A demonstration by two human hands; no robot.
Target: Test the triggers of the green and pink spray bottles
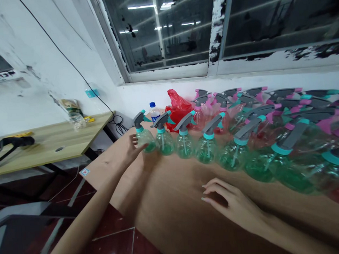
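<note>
A row of clear plastic spray bottles (184,145) with grey triggers and teal collars stands on a tan tabletop (173,213), each holding some green liquid. My left hand (134,150) is at the far-left bottle (145,140), its fingers against that bottle's left side. Whether it grips the bottle is hard to tell. My right hand (231,201) rests on the bare tabletop in front of the row, fingers lightly curled, holding nothing. Behind the green row stand many spray bottles with pink-trimmed triggers (203,118) and reddish contents, partly hidden.
Against the white wall under a dirty window lie a red plastic bag (177,109) and a water bottle with a blue cap (154,112). To the left stands a light wooden desk (55,145) with a black object and a plastic bag. Tiled floor lies below the table's left edge.
</note>
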